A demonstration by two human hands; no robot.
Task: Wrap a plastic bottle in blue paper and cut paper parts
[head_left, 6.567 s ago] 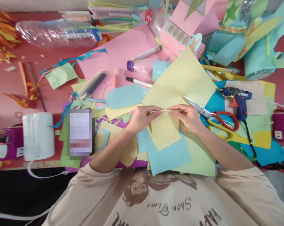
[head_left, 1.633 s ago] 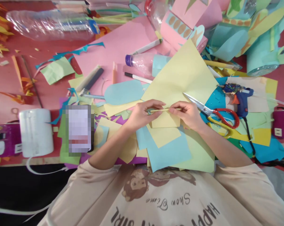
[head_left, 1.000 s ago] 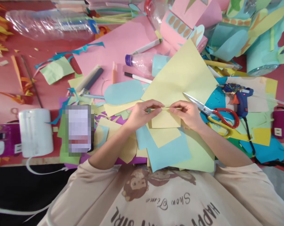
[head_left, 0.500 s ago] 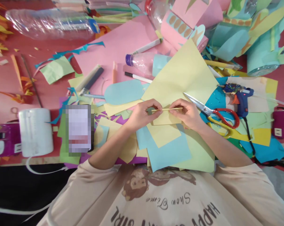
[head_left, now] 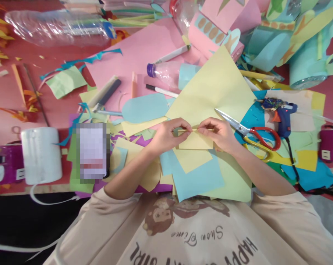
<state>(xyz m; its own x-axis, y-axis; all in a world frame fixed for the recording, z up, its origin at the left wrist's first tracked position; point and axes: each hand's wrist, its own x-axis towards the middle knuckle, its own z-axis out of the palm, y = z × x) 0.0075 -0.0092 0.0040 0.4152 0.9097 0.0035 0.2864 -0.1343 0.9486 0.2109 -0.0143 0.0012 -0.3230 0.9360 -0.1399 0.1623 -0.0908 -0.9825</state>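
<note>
A small piece of pale yellow paper (head_left: pixel 196 141) hangs from my fingers, its upper edge folded or rolled into a narrow strip. My left hand (head_left: pixel 173 133) pinches that edge on the left between thumb and fingertips. On the right, my right hand (head_left: pixel 217 132) grips the same edge, close to the left fingertips. Beneath lie a yellow sheet (head_left: pixel 213 81), another yellow piece (head_left: pixel 193 163) and a light blue sheet (head_left: pixel 196 180). Scissors (head_left: pixel 247 132) with red and yellow handles rest just beyond my right hand, blades pointing up and left.
To the right lies a blue glue gun (head_left: pixel 284 117) with its cable. A phone (head_left: pixel 93 151) and a white box-shaped device (head_left: pixel 42 155) sit left. A plastic bottle (head_left: pixel 166 73), markers and paper scraps spread behind; a turquoise paper-covered container (head_left: pixel 307 70) stands back right.
The paper has tilted, so more of its face shows below the strip. My fingertips have come slightly closer together along its upper edge.
</note>
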